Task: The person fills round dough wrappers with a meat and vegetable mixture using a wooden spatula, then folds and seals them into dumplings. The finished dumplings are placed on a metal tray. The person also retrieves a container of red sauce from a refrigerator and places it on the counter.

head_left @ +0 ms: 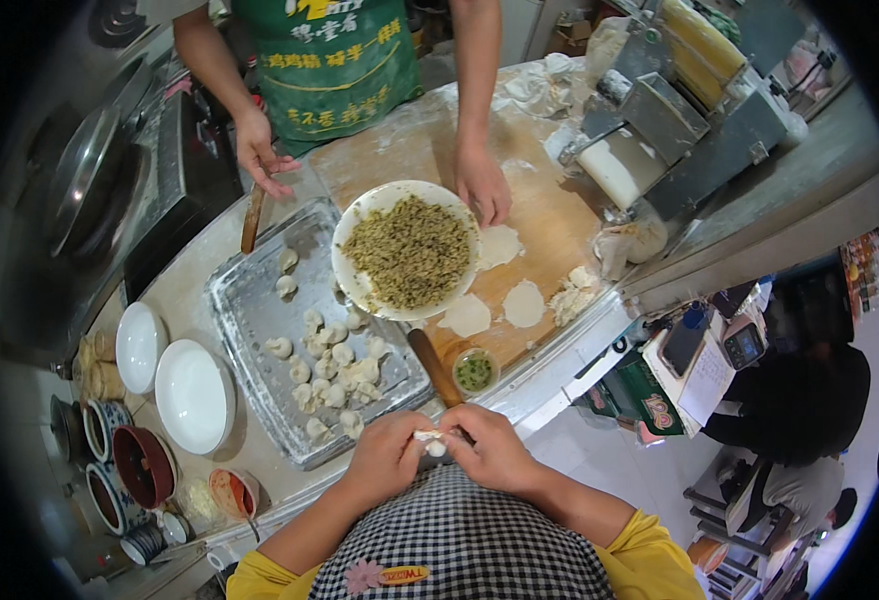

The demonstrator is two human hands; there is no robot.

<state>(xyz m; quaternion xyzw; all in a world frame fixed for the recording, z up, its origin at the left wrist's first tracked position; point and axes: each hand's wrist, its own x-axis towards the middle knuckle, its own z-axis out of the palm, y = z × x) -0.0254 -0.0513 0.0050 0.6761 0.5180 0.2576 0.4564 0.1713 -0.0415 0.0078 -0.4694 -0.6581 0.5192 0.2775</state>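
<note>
My left hand (390, 454) and my right hand (493, 444) meet just in front of the checked apron. Between their fingertips they pinch a small white dough dumpling (434, 448), largely covered by the fingers. A flat wooden stick (435, 367) runs forward out of my right hand. Ahead of my left hand, a metal tray (248, 341) holds several folded dumplings (327, 365). A white bowl of minced filling (409, 251) overhangs the tray's far right corner. Flat dough wrappers (524, 304) lie on the floured wooden board (552, 217).
Opposite, a co-worker's hand (263, 154) holds another wooden stick (253, 219); their other hand (482, 187) touches a wrapper. A cup of chopped greens (476, 372) stands near my right hand. White bowls (194, 397) and a red sauce cup (234, 493) are left. A dough machine (657, 142) stands far right.
</note>
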